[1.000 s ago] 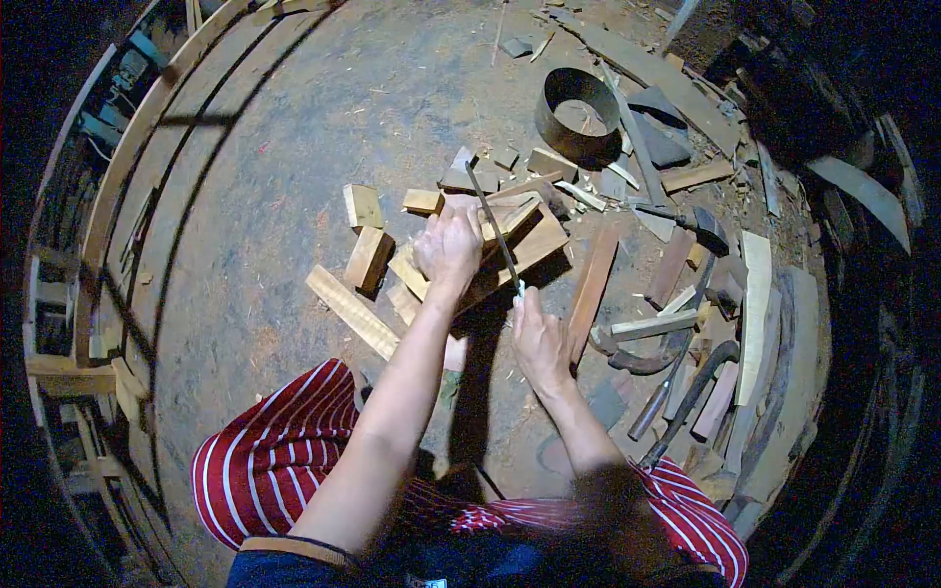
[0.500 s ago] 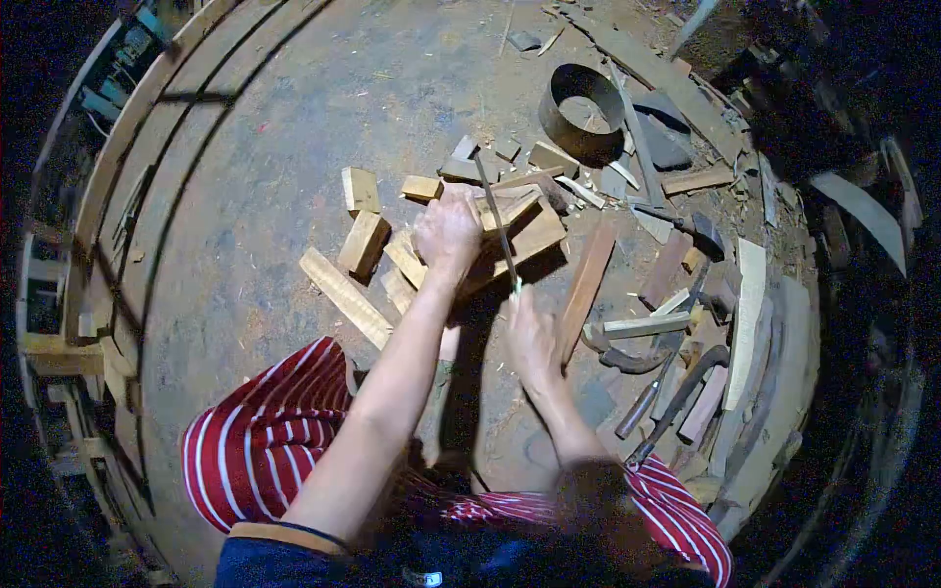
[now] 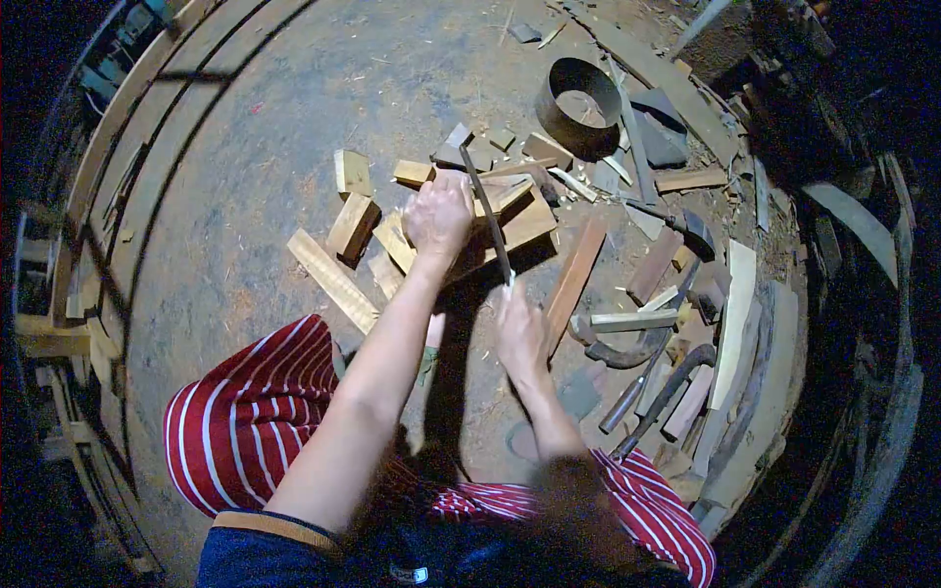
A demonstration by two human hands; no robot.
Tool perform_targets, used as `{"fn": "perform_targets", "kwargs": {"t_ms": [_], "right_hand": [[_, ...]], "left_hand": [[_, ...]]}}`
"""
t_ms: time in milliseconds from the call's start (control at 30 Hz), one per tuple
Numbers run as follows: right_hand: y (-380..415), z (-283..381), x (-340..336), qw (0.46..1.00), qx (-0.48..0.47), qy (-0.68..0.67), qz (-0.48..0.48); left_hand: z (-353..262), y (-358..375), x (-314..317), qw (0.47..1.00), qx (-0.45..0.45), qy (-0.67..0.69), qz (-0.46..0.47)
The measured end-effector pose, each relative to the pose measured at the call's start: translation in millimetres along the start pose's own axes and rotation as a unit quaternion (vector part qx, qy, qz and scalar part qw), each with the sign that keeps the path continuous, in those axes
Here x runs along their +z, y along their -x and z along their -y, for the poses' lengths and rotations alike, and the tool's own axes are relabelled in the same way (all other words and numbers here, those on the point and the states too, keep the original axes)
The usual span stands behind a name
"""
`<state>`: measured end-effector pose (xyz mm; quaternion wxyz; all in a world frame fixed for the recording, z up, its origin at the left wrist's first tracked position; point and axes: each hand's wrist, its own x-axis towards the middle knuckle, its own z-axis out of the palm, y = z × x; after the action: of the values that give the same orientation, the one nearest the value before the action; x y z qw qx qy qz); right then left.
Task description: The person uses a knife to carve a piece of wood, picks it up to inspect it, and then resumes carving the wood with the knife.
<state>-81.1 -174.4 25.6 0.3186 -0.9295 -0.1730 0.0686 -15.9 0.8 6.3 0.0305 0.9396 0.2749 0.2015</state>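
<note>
My right hand (image 3: 522, 335) is wrapped round the pale handle of a long, narrow, dark file (image 3: 487, 211). The file points away from me and slants left across the edge of a piece of wood (image 3: 511, 199). My left hand (image 3: 438, 211) is closed over the near left end of that piece, and its grip hides part of the wood. Underneath lies a thicker wooden block (image 3: 532, 227). Left of my left hand are short wooden blocks (image 3: 353, 227) and a longer pale strip (image 3: 331, 278).
A round metal ring (image 3: 578, 110) stands at the back right. To the right lie a reddish wooden bar (image 3: 577, 279), a curved sickle-like tool (image 3: 619, 355), a hatchet-like tool (image 3: 691, 233) and several offcuts. Wood chips are scattered over the floor (image 3: 294, 127).
The view has shifted slightly, moving the scene a little left. The file's tip lies slightly farther forward and left across the wood. Both hands keep their grips.
</note>
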Motion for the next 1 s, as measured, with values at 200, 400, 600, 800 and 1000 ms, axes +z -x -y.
{"fn": "perform_targets", "kwargs": {"t_ms": [200,400,600,800,1000], "right_hand": [[-40.0,25.7,-27.0,0.999,-0.003,-0.025,-0.026],[-19.1,11.9,1.3,0.999,-0.006,0.042,0.012],[-16.9,10.1,-0.2,0.999,-0.017,0.048,-0.002],[-13.1,10.6,2.3,0.997,-0.001,0.082,0.012],[-11.6,7.8,7.8,0.998,-0.006,0.064,0.007]], "left_hand": [[3.2,-1.6,1.7,0.997,0.031,0.015,-0.068],[-0.2,-1.4,-6.2,0.998,0.021,0.04,-0.048],[0.5,-2.3,-2.4,0.998,0.013,0.034,-0.049],[-2.4,-1.6,-10.5,0.998,0.015,0.012,-0.056],[0.8,-0.5,-3.3,0.997,0.03,0.02,-0.063]]}}
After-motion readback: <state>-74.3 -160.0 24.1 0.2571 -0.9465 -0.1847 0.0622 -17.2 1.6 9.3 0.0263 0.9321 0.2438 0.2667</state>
